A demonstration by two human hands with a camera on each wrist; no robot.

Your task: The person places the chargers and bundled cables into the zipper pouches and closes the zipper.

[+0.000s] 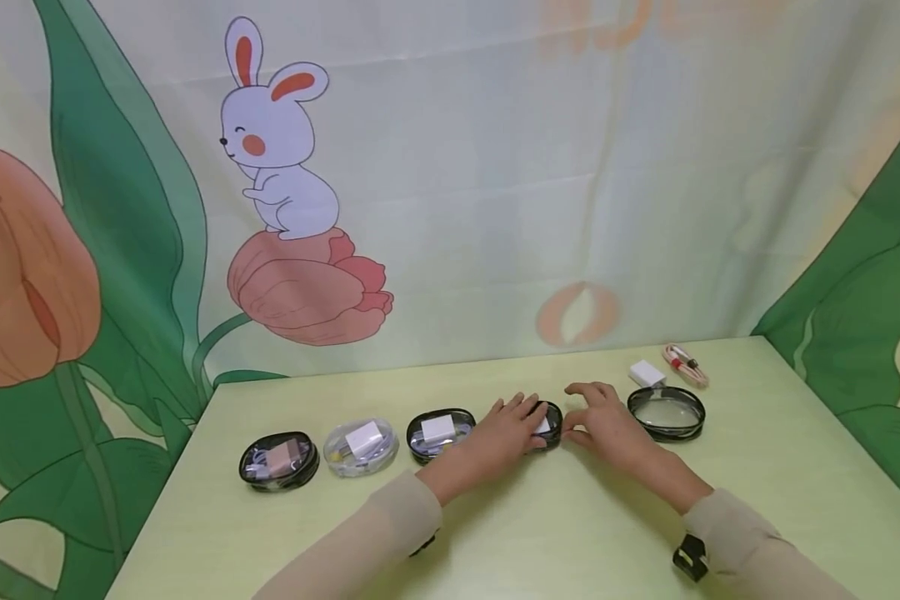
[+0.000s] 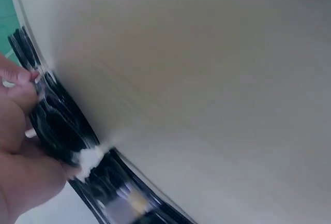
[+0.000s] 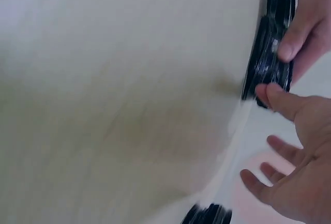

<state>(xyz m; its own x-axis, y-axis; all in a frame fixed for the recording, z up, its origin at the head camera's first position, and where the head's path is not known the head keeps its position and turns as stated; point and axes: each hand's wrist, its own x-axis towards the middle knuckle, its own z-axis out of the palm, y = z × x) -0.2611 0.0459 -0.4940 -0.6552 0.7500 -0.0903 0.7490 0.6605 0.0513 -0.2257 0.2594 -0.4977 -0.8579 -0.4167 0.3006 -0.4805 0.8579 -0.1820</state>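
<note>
A small clear zip pouch with black edging (image 1: pixel 555 419) stands between my two hands, a white block partly showing inside it. My left hand (image 1: pixel 498 437) holds its left side, fingers over the top and thumb at the front; the left wrist view shows the pouch's dark zipper side (image 2: pixel 62 125). At the right end, the thumb and index finger of my right hand (image 1: pixel 607 425) pinch the edge, the other fingers spread apart in the right wrist view. A zipper pull is too blurred to make out there.
To the left stand a black-edged pouch with a pink charger (image 1: pixel 281 458), a white-edged pouch (image 1: pixel 362 447) and another black-edged pouch (image 1: pixel 438 432). At the right lie a black-edged pouch (image 1: pixel 666 412), a white charger (image 1: pixel 647 373) and a coiled pink cable (image 1: pixel 685 365). A printed curtain (image 1: pixel 465 167) hangs behind.
</note>
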